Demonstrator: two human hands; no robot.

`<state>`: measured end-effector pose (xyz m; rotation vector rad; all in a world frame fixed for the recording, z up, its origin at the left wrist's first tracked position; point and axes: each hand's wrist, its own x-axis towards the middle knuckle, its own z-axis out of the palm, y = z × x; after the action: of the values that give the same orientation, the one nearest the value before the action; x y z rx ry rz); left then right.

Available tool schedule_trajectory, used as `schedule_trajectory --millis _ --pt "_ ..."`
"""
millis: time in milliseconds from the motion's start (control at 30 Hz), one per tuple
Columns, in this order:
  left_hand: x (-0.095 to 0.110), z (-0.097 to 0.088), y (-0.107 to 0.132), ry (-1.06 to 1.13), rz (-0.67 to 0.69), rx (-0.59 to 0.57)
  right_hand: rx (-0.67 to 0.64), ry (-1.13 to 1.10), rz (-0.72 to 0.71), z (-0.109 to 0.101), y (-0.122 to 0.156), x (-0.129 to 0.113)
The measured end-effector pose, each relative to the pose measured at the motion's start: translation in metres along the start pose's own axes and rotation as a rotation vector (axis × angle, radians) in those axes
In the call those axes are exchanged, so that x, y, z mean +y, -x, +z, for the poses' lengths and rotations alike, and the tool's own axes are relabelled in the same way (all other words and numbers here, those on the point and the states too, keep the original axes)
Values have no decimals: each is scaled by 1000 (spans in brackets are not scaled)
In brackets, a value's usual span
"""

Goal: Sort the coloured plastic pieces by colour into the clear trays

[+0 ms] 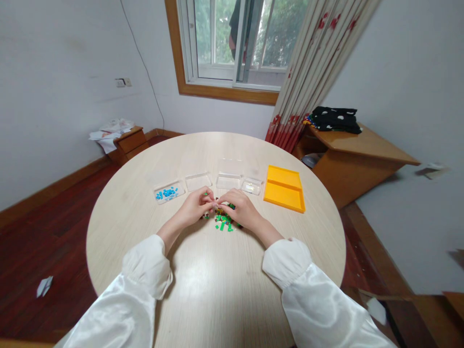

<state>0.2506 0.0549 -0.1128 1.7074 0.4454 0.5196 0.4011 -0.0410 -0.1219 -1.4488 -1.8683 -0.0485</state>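
Over a pile of small green, brown and yellow building bricks [224,223], my two hands meet near the middle of the round table [213,290]. The fingers of my left hand [195,205] are pinched together at the pile's left side. My right hand [241,207] is curled, thumb and fingertips closed against those of the left. Whatever lies between the fingertips is too small and covered to make out. Both hands hide part of the pile. Beyond my left hand, a clear tray [181,194] holds several small blue bricks [166,194].
Behind my hands stand a clear tray [198,181], another clear tray [228,181] and a small clear box [251,186] with a few light pieces. An open yellow case [284,197] lies to the right. A wooden desk [366,154] with dark cloth [335,120] stands beyond the table's right edge.
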Motion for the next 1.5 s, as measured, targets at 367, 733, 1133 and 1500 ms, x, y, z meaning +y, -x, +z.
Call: schedule_trajectory --millis 367,733,1133,1500 --pt "-7 -5 -3 -148 49 111 52 63 34 -6 0 5" --pt "-19 -13 3 -701 156 49 372 396 464 -21 15 59" --pt "-29 -1 7 -926 294 -90 302 511 627 -24 20 69" --pt "-23 -1 9 -931 328 -117 318 481 602 -23 19 69"
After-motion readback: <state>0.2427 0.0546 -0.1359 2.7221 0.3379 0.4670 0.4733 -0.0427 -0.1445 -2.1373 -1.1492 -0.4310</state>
